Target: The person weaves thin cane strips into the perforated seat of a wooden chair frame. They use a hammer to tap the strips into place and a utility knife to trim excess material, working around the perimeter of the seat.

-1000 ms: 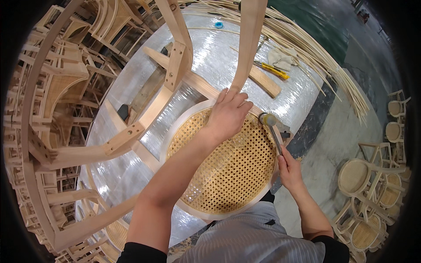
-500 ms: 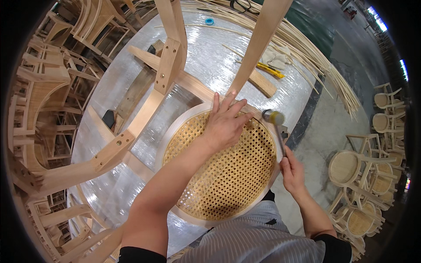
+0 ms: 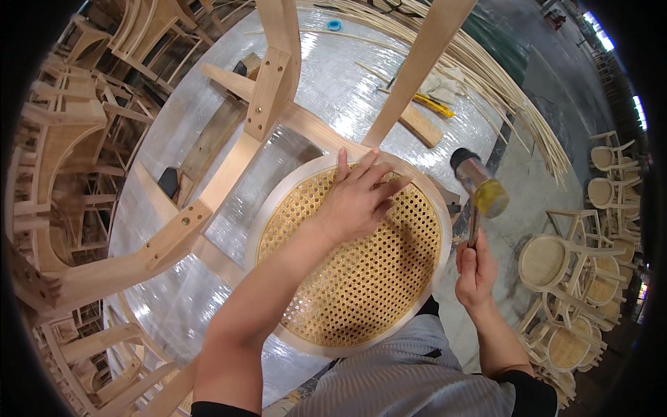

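A round seat of woven cane (image 3: pixel 361 292) set in a pale wooden ring lies in front of me, part of a wooden chair frame (image 3: pixel 233 174). My left hand (image 3: pixel 351 205) rests on the far part of the cane. Its fingers are spread, and some reach the rim; whether anything lies under them is hidden. Off to the right, my right hand (image 3: pixel 476 274) grips a mallet (image 3: pixel 486 184) by its handle. The mallet's head, black at one end and yellowish at the other, is raised beside the seat, apart from it.
Beneath the chair is a round table (image 3: pixel 326 90) wrapped in shiny film. On it lie a wood block (image 3: pixel 422 128), a yellow utility knife (image 3: pixel 434 105), a small blue ring (image 3: pixel 334 26) and long cane strips (image 3: pixel 514 97). Chair frames (image 3: pixel 76 139) crowd the left; caned chairs (image 3: pixel 545 260) stand right.
My right hand has swung the mallet up and right, away from the seat rim. The left hand stays on the cane, fingers slightly shifted. The view has moved a little.
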`<state>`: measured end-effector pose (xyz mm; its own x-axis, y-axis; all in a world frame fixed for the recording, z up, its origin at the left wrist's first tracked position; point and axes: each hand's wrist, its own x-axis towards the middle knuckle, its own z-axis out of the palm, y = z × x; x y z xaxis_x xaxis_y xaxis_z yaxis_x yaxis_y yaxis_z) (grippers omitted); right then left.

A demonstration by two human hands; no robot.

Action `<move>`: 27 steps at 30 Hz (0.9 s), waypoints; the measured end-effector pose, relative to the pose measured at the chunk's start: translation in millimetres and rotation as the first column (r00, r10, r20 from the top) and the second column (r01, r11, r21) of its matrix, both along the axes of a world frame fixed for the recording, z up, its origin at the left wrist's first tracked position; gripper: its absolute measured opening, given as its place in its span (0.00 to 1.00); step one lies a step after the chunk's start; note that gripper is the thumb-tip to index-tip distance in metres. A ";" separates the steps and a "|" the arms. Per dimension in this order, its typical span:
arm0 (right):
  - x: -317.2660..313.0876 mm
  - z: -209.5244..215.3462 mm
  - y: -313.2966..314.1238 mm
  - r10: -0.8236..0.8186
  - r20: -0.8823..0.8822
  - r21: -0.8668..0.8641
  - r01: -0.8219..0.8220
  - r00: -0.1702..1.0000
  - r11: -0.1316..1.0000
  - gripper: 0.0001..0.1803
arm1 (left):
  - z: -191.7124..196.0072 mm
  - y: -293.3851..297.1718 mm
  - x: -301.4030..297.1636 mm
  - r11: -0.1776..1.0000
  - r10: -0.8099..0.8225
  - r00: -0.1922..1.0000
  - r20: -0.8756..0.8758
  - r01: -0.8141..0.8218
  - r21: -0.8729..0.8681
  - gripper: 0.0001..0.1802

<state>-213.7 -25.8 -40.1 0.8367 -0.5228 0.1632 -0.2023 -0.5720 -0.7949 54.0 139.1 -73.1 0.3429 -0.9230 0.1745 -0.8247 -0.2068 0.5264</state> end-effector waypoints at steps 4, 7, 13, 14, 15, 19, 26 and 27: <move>4.1 -11.5 2.9 -0.080 0.042 0.171 0.072 0.996 0.983 0.25 | 18.3 -6.1 14.9 0.988 0.028 0.998 -0.052 -0.035 -0.148 0.19; -3.2 -22.0 1.1 -0.121 0.028 0.231 0.111 0.992 0.966 0.25 | 12.6 -0.6 23.2 0.916 0.174 0.976 -0.131 -0.209 -0.343 0.18; -11.8 -36.6 -3.0 -0.119 -0.021 0.243 0.120 0.993 0.962 0.25 | 12.3 -12.9 20.9 0.744 0.388 0.801 -0.456 -0.565 -0.358 0.05; -11.6 -38.0 -2.8 -0.106 -0.047 0.234 0.114 0.993 0.966 0.25 | 12.9 -18.1 19.7 0.730 0.388 0.776 -0.497 -0.588 -0.348 0.04; -11.3 -39.3 -3.1 -0.089 -0.083 0.248 0.107 0.993 0.963 0.25 | 13.6 -22.2 17.4 0.770 0.402 0.785 -0.472 -0.568 -0.289 0.05; -5.0 -41.7 -3.1 -0.001 -0.212 0.225 0.050 0.977 0.973 0.25 | 9.3 -27.2 19.8 0.893 0.350 0.925 -0.145 -0.377 -0.247 0.10; -4.9 -42.2 -4.7 -0.019 -0.191 0.187 0.056 0.981 0.981 0.25 | 9.4 -39.9 17.8 0.855 0.500 0.866 0.027 -0.488 -0.176 0.39; -4.2 -41.3 -3.9 -0.022 -0.156 0.173 0.049 0.988 0.984 0.24 | 9.8 -41.2 22.4 0.871 0.487 0.869 0.087 -0.476 -0.119 0.44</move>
<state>-217.9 -29.7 -81.3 0.8248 -0.5620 -0.0618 -0.3467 -0.4164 -0.8405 76.3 97.9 -63.3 0.7140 -0.6267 0.3123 -0.6889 -0.5490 0.4732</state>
